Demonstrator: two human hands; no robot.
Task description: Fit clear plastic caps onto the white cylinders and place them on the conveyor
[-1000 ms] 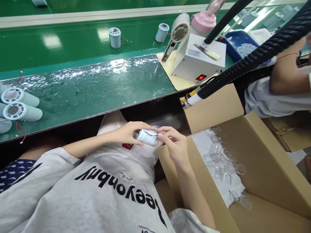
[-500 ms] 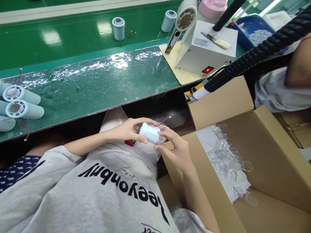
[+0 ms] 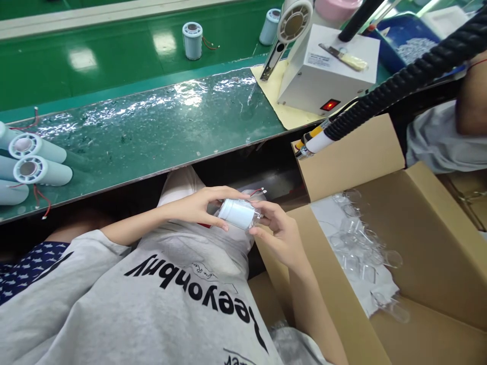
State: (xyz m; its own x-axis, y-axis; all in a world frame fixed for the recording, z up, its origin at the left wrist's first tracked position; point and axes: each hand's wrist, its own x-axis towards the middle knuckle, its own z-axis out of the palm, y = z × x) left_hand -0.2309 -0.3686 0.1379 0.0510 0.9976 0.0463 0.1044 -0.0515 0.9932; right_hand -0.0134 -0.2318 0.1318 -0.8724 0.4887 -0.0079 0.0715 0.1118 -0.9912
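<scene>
Over my lap, both hands hold a light blue cylindrical housing (image 3: 239,213) lying on its side. My left hand (image 3: 200,205) wraps round its left end, thumb below and fingers above. At the other end, my right hand (image 3: 279,233) has its thumb and fingers closed on a clear plastic piece (image 3: 257,217) against the housing. Thin red wires with a small white connector (image 3: 263,191) stick out above my right fingers. How far the clear piece covers the housing I cannot tell.
Similar blue housings (image 3: 43,171) lie at the bench's left; others stand behind. A white box (image 3: 329,71) with a lit red switch sits on the bench, a black coiled hose (image 3: 395,83) nearby. A cardboard box (image 3: 437,243) holds clear plastic pieces (image 3: 353,243). Another person's arm (image 3: 472,106) is at right.
The blue housing has turned in my hands, and its red wires have dropped lower and shortened in view. My right fingers have shifted slightly at its end. The whole view has shifted a little.
</scene>
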